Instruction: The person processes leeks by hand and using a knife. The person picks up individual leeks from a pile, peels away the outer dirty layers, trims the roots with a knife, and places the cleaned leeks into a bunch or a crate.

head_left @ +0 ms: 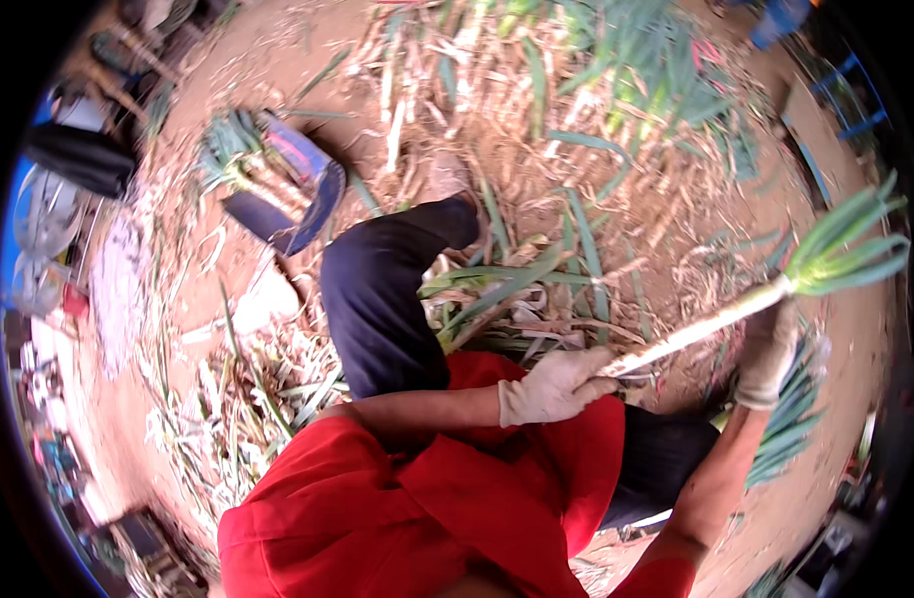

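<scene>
A long green onion (703,329) lies slantwise across my front, its pale stalk low on the left and its green leaves spread at the upper right. My left hand (556,387), in a whitish glove, is closed round the lower end of the stalk. Just below the leaves is my right hand (773,351), also gloved, close against the stalk. Its fingers are partly hidden and in shadow, so I cannot tell whether they grip. A bunch of green onion leaves (787,419) shows beside my right wrist.
A big heap of green onions (626,60) lies ahead on the dirt floor. Several more rest in a dark blue holder (322,204) at the left. Peeled skins and leaf scraps (243,419) surround my legs. A blue metal frame (855,95) stands at the far right.
</scene>
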### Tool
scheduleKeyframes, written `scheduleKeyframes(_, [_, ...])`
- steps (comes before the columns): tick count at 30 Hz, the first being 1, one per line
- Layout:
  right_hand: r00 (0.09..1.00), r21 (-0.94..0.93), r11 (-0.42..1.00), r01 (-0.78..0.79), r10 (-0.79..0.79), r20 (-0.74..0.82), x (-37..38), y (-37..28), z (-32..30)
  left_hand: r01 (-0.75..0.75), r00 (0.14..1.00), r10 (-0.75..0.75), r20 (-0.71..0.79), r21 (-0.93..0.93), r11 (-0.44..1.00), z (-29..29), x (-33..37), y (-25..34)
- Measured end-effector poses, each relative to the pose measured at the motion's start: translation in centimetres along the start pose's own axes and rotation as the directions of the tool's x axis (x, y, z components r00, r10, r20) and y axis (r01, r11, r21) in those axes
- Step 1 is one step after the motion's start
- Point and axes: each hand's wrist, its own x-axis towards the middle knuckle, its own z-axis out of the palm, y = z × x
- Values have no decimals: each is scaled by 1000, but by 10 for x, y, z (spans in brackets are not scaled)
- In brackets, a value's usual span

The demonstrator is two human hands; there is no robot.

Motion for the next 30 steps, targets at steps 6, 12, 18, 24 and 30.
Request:
scheduleKeyframes(6, [976, -409, 895, -179, 215, 43, 22, 25, 36, -155, 872, 217, -439, 172, 973, -101, -10, 50])
scheduleKeyframes(12, [908, -631, 735, -247, 403, 113, 38, 56, 36, 132, 531, -61, -845, 12, 991, -243, -32, 53])
scheduleKeyframes(18, [806, -725, 599, -340, 583, 104, 32, 85, 38, 359, 84, 63, -994, 89, 929, -412, -67, -73])
scheduleKeyframes(24, [728, -718, 488, -497, 684, -39, 26, 114, 16, 918, -127, -413, -902, -265, 295, -495, -168, -272])
scheduleKeyframes(30, [659, -715, 337, -612, 718, -225, 31, 98, -8, 919, -234, -561, -794, -368, 138, -490, -189, -327])
